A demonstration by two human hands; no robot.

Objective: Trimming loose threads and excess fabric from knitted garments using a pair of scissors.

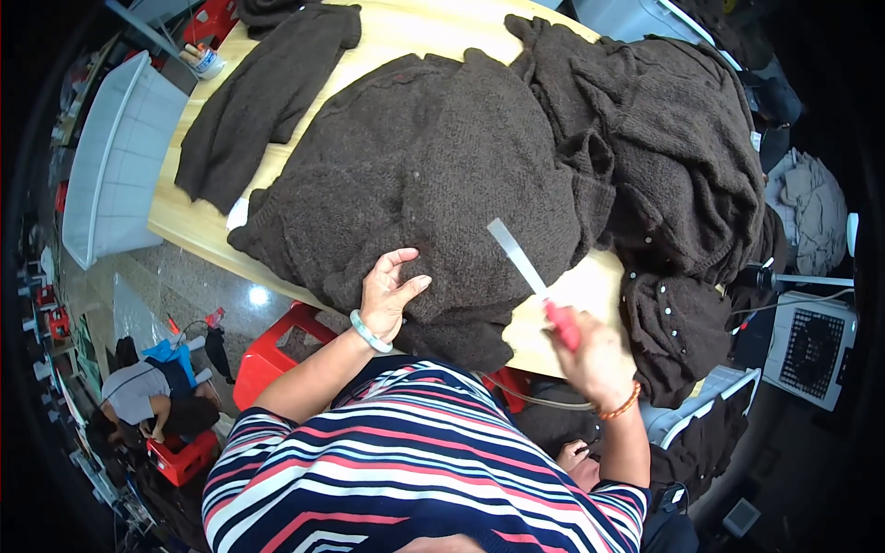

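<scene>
A dark brown knitted sweater lies spread in front of me on the table, its near edge hanging at my waist. My left hand rests on its lower left part, with thumb and fingers apart and a pale bangle at the wrist. In my right hand, slightly blurred, is a red-handled tool with a long, flat, pale blade. The fist is closed round the red handle. The blade points up and left over the sweater; whether it touches the knit I cannot tell.
More brown knitwear is heaped on the right, with a buttoned piece below it. Another brown garment lies at far left on the wooden table. A white bin, a red stool and a seated person are left.
</scene>
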